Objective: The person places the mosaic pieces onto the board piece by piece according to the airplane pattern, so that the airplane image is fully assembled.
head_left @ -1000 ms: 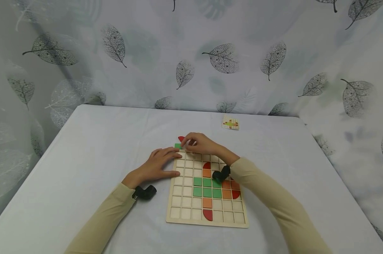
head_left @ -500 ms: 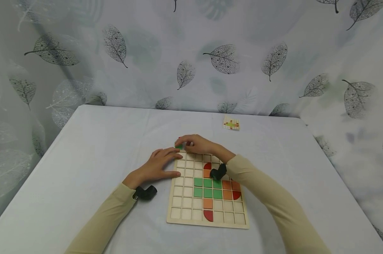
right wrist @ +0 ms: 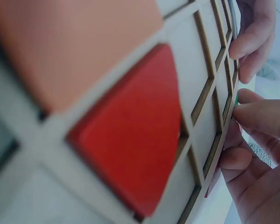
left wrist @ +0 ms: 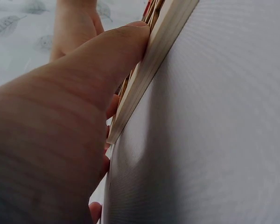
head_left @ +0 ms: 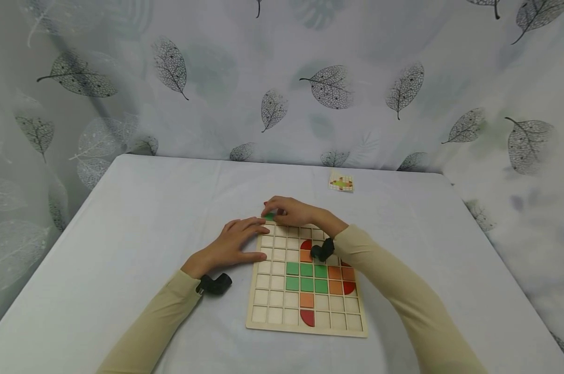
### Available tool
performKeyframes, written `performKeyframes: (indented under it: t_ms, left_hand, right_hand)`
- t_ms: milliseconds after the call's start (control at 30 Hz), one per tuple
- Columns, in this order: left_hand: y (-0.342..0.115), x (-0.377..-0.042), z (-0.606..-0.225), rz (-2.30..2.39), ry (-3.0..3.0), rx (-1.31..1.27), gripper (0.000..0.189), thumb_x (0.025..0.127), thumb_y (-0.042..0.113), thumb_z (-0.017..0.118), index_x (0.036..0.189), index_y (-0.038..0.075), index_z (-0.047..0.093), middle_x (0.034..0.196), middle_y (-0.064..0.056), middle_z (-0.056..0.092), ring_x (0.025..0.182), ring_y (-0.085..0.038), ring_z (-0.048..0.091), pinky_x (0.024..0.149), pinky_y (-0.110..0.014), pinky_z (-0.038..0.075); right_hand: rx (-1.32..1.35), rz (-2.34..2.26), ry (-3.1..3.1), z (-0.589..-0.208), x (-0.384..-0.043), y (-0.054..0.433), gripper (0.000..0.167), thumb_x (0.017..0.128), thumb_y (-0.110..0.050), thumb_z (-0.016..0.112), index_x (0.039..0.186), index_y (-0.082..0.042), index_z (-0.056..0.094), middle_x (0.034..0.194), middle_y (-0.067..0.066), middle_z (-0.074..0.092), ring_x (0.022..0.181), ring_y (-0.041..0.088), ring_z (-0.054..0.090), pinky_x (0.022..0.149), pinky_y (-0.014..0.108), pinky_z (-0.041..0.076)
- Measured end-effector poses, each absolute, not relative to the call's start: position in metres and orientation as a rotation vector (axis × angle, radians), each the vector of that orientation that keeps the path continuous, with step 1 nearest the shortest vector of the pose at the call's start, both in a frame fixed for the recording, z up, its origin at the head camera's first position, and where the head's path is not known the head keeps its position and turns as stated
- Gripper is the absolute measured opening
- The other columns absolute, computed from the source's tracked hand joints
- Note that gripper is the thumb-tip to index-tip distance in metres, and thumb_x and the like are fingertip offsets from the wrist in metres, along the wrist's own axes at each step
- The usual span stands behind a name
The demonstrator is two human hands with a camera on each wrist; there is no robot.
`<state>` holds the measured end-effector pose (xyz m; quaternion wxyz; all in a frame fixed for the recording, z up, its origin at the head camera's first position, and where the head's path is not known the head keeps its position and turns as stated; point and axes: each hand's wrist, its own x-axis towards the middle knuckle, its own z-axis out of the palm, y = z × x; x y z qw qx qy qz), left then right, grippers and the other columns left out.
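Note:
My left hand [head_left: 232, 242] lies along the left edge of the wooden grid board [head_left: 260, 328], thumb and fingertips on its rim. In the left wrist view the thumb [left wrist: 116, 44] presses on the board's edge. My right hand [head_left: 295, 211] reaches over the board's far left corner and pinches a green square tile [head_left: 270, 216], mostly covered by the fingers. A sliver of red piece [head_left: 265, 203] shows behind that hand. Green tiles [head_left: 306, 277], orange tiles [head_left: 306, 299] and red quarter-round pieces [head_left: 307, 318] sit in the board's cells.
A small pattern card [head_left: 341, 182] lies near the table's far edge. White cloth covers the table [head_left: 170, 197], and a leaf-print curtain [head_left: 207, 83] hangs behind and beside it. Black wrist cameras are strapped over both sleeves.
My right hand reached left onto the green tile, covering the red piece more, then shifted slightly right with the tile. My left hand stays in place on the board.

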<state>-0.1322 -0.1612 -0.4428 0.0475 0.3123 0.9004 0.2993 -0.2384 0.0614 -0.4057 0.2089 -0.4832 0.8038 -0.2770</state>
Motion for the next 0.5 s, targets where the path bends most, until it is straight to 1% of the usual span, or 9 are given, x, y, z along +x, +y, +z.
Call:
performKeyframes:
  t_ms: [67,167,500]
  left_hand:
    - [-0.1611,-0.1324,-0.443,0.912,2.748,0.951,0.058,0.087,0.042,0.071,0.137,0.016,0.054,0.152,-0.007,0.038,0.142,-0.026,0.032,0.113,-0.056,0.015]
    - [-0.1613,-0.1325,-0.4429,0.909,2.743,0.937,0.059,0.087,0.043,0.071,0.137,0.017,0.054,0.152,-0.006,0.038,0.142,-0.025,0.032,0.113,-0.055,0.014]
    - [-0.1608,-0.1319,-0.4425,0.903,2.743,0.915,0.059,0.087,0.044,0.071,0.136,0.017,0.054,0.153,-0.007,0.038,0.142,-0.025,0.032,0.113,-0.054,0.014]
  right_hand:
    - [-1.322,-0.75,2.261,-0.4046,-0.2382,0.0625,0.027,0.097,0.0,0.051,0.121,0.002,0.064,0.13,0.022,0.053,0.104,0.031,0.061,0.093,0.037,0.049]
    - [-1.301,-0.748,2.289,-0.4049,-0.239,0.0651,0.025,0.097,-0.003,0.054,0.119,0.001,0.065,0.125,0.02,0.056,0.098,0.029,0.063,0.09,0.037,0.05]
    - [-1.181,-0.81,2.324,-0.4076,-0.2404,0.0713,0.025,0.095,-0.004,0.06,0.119,0.002,0.065,0.113,0.018,0.063,0.101,0.03,0.064,0.09,0.038,0.051]
